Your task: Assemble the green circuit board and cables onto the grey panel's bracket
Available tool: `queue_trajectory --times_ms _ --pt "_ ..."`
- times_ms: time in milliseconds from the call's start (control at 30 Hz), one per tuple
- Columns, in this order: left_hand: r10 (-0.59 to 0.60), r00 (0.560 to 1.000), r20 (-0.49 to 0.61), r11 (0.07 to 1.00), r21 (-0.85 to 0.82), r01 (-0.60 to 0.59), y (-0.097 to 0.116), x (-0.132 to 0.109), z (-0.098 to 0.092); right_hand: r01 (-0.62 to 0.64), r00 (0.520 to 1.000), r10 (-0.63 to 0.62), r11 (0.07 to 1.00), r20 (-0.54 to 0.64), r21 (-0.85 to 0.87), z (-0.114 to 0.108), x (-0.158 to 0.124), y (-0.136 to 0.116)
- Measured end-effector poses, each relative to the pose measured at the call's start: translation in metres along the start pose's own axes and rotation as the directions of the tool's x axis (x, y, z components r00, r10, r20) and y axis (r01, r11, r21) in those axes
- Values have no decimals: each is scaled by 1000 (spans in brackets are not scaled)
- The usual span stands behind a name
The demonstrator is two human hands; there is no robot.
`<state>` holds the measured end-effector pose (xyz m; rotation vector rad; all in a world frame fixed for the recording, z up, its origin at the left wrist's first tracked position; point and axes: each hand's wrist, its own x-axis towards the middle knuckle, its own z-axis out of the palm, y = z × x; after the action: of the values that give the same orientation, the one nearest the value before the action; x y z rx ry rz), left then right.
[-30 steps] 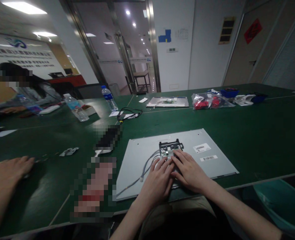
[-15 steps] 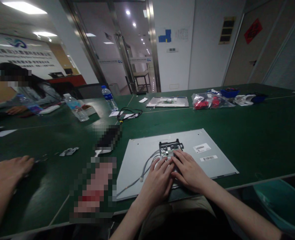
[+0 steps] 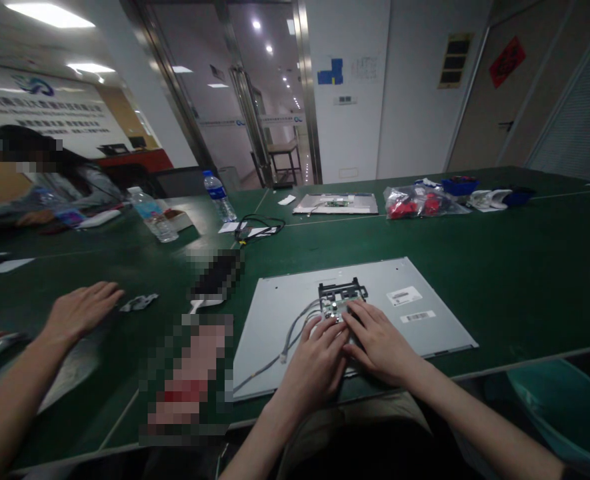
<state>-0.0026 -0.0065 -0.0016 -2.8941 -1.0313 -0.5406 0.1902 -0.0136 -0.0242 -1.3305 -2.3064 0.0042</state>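
Observation:
A flat silver-grey display panel (image 3: 269, 313) lies back side up on the green table in front of me. At its middle sits a small green circuit board (image 3: 335, 309), just below a black plastic frame (image 3: 343, 291). My left hand (image 3: 323, 352) has bent fingers on the near edge of the board. From the right, my right hand (image 3: 379, 339) grips the same board, its fingertips close to the left hand's. Both hands cover the board's near part, so its underside is hidden. Grey cables (image 3: 289, 337) run from the board's left side across the panel.
At left, another person's hand (image 3: 82, 310) reaches over the table beside a crumpled silver wrapper (image 3: 139, 303). Bottles (image 3: 218, 197), a black cable (image 3: 259, 228), a second panel (image 3: 309, 204) and a bag of red items (image 3: 415, 202) stand farther back. A teal bin (image 3: 559, 407) is below right.
The other person's hand at left has moved right, toward the silver wrapper, and a clear sheet now shows under that arm. My own hands stay almost still on the board.

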Motion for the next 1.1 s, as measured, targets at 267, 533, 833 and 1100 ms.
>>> queue_trajectory --times_ms 267,533,833,1100 --pt "-19 999 38 1000 -11 20 -1 0 0 6 1000 -6 1000 8 -1 -1 1 0" --pt "12 1000 -3 1000 -3 -12 -1 0 0 3 1000 -3 1000 5 8 -2 0 0" --pt "37 996 -81 999 -35 -40 -3 -1 5 9 1000 -9 1000 20 6 -3 0 0" --pt "41 996 -82 997 -62 -46 -5 -1 6 8 1000 -8 1000 16 17 -1 -1 1"
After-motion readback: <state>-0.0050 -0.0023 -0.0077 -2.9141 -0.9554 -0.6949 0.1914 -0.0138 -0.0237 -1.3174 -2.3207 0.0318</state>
